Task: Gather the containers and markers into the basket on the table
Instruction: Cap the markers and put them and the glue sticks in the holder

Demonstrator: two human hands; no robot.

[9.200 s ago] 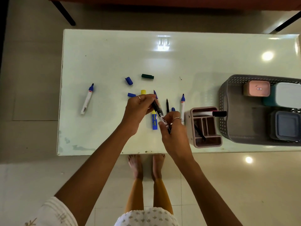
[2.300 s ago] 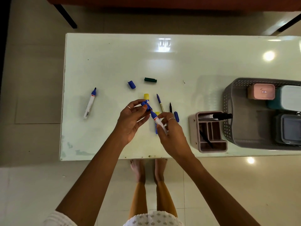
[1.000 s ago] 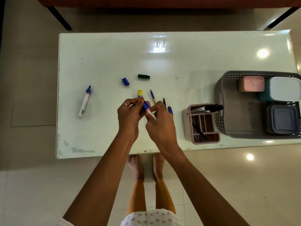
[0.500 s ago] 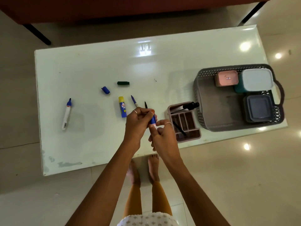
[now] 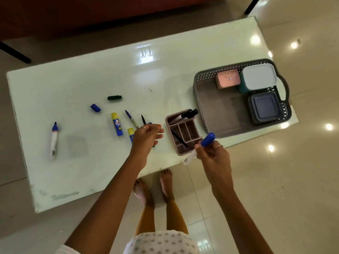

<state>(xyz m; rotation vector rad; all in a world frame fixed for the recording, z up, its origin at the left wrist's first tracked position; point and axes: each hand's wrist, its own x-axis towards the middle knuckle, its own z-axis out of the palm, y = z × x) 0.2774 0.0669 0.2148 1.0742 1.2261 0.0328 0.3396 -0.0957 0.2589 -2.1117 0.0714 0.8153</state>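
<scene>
My right hand (image 5: 213,156) grips a capped blue marker (image 5: 207,140) over the near end of the pink divided organizer (image 5: 183,132), which holds black markers. My left hand (image 5: 146,137) hovers open and holds nothing, just above pens on the table. A grey basket (image 5: 201,99) at the right end holds a pink container (image 5: 228,81), a white-lidded teal one (image 5: 258,76) and a grey one (image 5: 265,107). On the table lie a blue-capped white marker (image 5: 54,140), two glue sticks (image 5: 117,124), a blue pen (image 5: 131,119), a black pen (image 5: 143,119), a blue cap (image 5: 95,107) and a green cap (image 5: 114,97).
The white table (image 5: 91,79) runs from far left to the basket; its near edge lies just under my hands. My bare feet stand on the tiled floor below. A dark red piece of furniture sits beyond the table.
The hands have parted: my right hand carried the capped blue marker rightward over the organizer, and my left hand let go and opened. The view has shifted right.
</scene>
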